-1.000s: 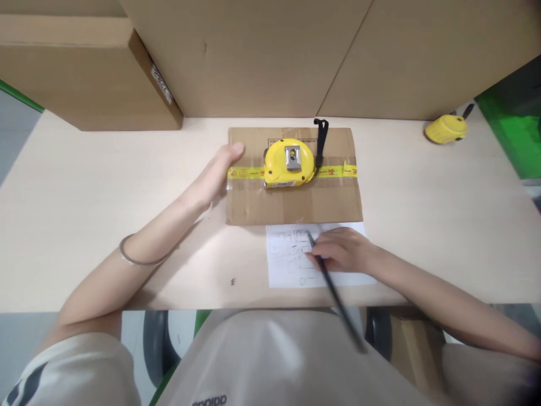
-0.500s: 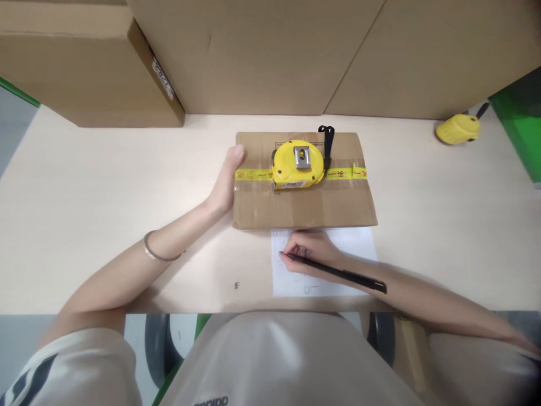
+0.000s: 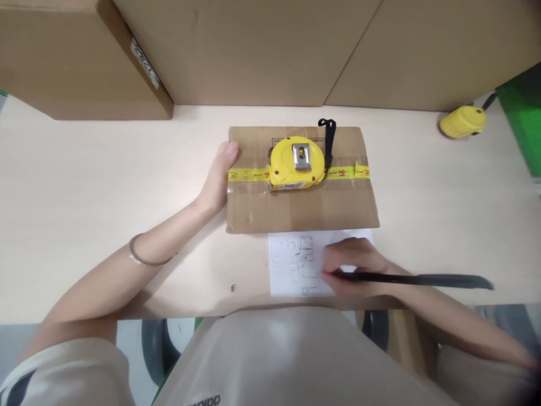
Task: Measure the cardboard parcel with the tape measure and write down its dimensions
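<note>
My left hand (image 3: 218, 177) rests against the left edge of a flat cardboard parcel (image 3: 296, 206) sealed with yellow tape, fingers stretched along its side. A yellow tape measure (image 3: 297, 163) with a black strap lies on top of the parcel. My right hand (image 3: 353, 265) is closed round a black pen (image 3: 414, 279) that lies nearly level, tip at the left over a white sheet of paper (image 3: 291, 265) with printed boxes and handwriting, just in front of the parcel.
A large cardboard box (image 3: 80, 62) stands at the back left and cardboard panels (image 3: 296, 51) line the back of the pale wooden desk (image 3: 84, 186). A second yellow tape measure (image 3: 462, 121) lies at the far right beside a green surface (image 3: 522, 124).
My right hand with the pen has shifted from the left part of the paper to its right part, uncovering the writing. The left hand has stayed against the parcel.
</note>
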The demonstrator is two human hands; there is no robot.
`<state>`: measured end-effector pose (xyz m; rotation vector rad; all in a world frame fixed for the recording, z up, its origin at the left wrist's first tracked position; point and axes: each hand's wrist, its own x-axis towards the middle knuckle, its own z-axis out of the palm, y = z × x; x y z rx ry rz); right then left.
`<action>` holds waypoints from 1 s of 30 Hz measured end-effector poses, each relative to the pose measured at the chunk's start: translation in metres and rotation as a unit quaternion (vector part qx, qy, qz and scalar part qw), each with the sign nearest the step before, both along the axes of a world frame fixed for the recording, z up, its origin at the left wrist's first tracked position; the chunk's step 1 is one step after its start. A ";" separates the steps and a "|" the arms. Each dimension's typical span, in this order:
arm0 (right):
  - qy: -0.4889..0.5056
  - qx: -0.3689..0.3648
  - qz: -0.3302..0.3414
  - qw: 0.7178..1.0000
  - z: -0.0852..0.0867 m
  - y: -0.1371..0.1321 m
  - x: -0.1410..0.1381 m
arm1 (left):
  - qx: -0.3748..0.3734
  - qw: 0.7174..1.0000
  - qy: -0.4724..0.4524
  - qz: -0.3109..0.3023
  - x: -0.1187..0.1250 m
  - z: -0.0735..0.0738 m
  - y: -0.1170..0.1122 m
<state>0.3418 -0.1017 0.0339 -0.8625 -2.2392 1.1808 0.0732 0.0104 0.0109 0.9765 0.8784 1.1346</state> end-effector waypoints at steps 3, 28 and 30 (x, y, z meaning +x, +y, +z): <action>-0.015 -0.075 -0.117 0.990 -0.005 -0.007 0.033 | -0.011 0.999 -0.015 0.032 0.000 -0.002 0.000; -0.013 0.043 -0.159 0.986 -0.041 -0.008 0.022 | -0.054 0.995 -0.080 0.015 0.012 0.008 -0.004; -0.009 0.052 -0.153 0.987 -0.043 -0.007 0.021 | -0.052 0.994 -0.089 0.017 0.011 0.009 -0.004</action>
